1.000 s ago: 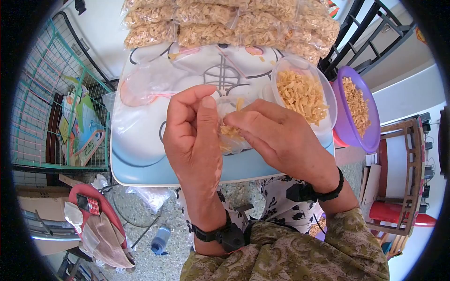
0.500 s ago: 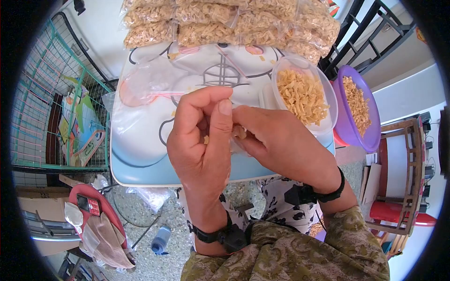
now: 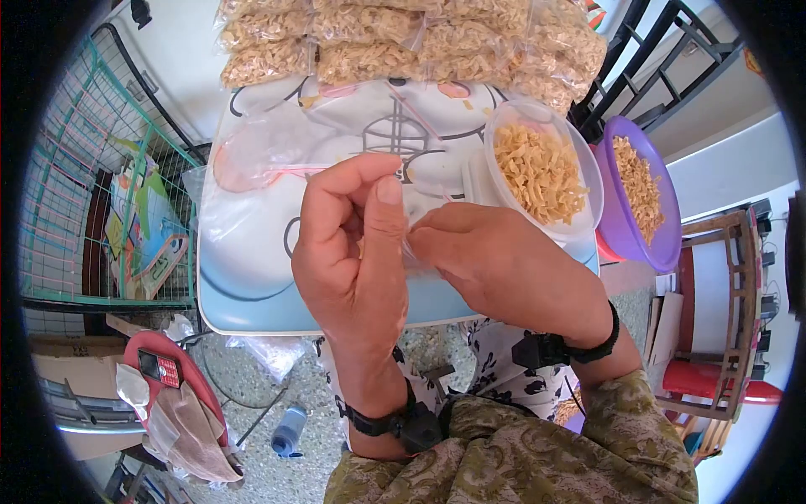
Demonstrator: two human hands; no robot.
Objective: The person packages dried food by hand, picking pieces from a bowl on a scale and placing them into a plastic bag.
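My left hand point(image 3: 353, 244) is raised over the front of the low table point(image 3: 243, 273), its fingers curled and its thumb up. Clear plastic shows between it and my right hand point(image 3: 495, 252), whose thumb and fingers pinch the plastic. A little of the pale dried pieces shows in the left palm; most of what is inside is hidden by the fingers. Just beyond my right hand stands a clear tub point(image 3: 594, 172) of dried strips point(image 3: 537, 168). Flat plastic bags point(image 3: 260, 151) lie on the table at the left.
Filled bags point(image 3: 369, 59) are stacked along the table's back edge. A purple basin point(image 3: 670, 210) of dried pieces stands at the right. Green wire cage point(image 3: 126, 210) at the left; red stool with a phone point(image 3: 159, 368) and cloth at lower left; bottle point(image 3: 290, 428) on the floor.
Both hands have shifted slightly, and the right hand has turned, its fingers now closer together. The pieces seen between the hands are now mostly hidden. The tub appears almost unmoved.
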